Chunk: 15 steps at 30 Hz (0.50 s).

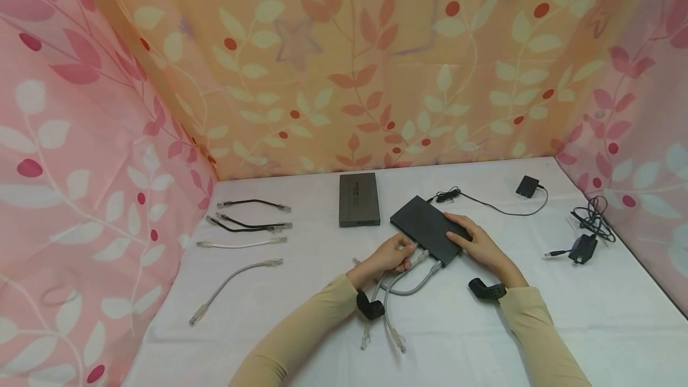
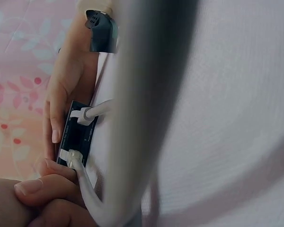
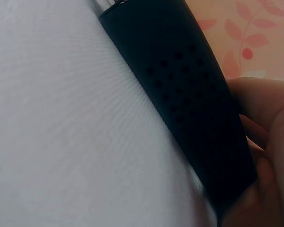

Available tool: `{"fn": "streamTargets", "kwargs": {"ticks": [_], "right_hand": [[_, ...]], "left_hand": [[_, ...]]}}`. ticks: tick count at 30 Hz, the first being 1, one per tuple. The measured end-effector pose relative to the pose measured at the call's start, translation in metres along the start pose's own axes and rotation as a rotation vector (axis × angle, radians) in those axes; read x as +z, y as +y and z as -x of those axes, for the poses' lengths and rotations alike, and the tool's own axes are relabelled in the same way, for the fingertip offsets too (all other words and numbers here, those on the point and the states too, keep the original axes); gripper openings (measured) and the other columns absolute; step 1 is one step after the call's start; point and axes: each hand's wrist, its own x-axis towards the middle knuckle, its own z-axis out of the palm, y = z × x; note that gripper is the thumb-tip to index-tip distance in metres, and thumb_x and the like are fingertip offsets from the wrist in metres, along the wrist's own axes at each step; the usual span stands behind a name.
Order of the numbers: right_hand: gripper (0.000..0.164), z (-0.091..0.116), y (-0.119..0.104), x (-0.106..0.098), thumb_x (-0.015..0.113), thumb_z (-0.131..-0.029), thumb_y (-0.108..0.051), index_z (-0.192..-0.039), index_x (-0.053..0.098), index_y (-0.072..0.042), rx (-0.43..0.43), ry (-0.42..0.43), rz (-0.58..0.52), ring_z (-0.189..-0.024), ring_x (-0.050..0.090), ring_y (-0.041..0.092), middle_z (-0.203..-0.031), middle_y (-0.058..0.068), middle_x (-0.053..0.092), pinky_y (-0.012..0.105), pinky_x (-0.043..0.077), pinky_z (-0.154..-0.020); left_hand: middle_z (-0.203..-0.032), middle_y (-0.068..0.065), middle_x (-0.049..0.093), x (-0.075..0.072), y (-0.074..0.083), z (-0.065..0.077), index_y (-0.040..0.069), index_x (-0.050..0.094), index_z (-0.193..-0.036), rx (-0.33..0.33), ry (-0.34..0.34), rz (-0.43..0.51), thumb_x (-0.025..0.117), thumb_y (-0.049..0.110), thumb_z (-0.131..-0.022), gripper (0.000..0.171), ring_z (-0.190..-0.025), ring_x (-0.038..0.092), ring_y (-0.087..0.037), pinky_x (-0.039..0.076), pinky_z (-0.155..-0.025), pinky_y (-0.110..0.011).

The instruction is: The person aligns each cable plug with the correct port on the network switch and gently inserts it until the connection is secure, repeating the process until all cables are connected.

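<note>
A black network switch (image 1: pixel 427 229) lies slanted near the middle of the table, its port side toward the person. My right hand (image 1: pixel 475 243) grips its right end, thumb on top and fingers round the far edge. Two grey network cables (image 1: pixel 416 288) are plugged into the ports; their clear plugs (image 2: pixel 75 158) show in the left wrist view. At the left end of the port row, my left hand (image 1: pixel 395 254) has its fingertips pinched together right at the edge. A further grey cable (image 1: pixel 374 303) runs up into those fingers, which hide its plug.
Left of the switch stands a second grey box (image 1: pixel 359 199). Farther left lie several short cables, black (image 1: pixel 257 202), white (image 1: pixel 242 244) and grey (image 1: pixel 231 285). To the right are a power adapter (image 1: pixel 527 186) with its thin cord and another adapter (image 1: pixel 583 248) with coiled cord.
</note>
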Motion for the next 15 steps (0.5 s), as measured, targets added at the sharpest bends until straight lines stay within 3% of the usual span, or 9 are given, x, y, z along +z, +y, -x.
{"fn": "streamTargets", "kwargs": {"ticks": [6, 15], "right_hand": [[0.057, -0.003, 0.020, 0.001, 0.056, -0.094, -0.026, -0.143, 0.034, -0.009, 0.001, -0.001, 0.018, -0.134, 0.025, 0.041, -0.145, 0.019, 0.032, 0.060, 0.020, -0.103], [0.058, -0.003, 0.019, 0.000, 0.058, -0.092, -0.030, -0.143, 0.036, -0.014, 0.023, -0.001, -0.016, -0.136, 0.024, 0.038, -0.146, 0.013, 0.032, 0.058, 0.019, -0.106]], "left_hand": [[-0.053, 0.002, 0.050, 0.000, 0.000, 0.001, 0.008, 0.051, -0.096, 0.006, -0.001, 0.012, 0.049, 0.023, -0.097, 0.015, -0.040, 0.040, -0.005, 0.032, -0.039, -0.015], [-0.053, 0.002, 0.049, 0.001, 0.000, 0.001, 0.010, 0.050, -0.096, -0.006, 0.004, 0.038, 0.048, 0.025, -0.097, 0.015, -0.040, 0.039, -0.004, 0.031, -0.039, -0.015]]}}
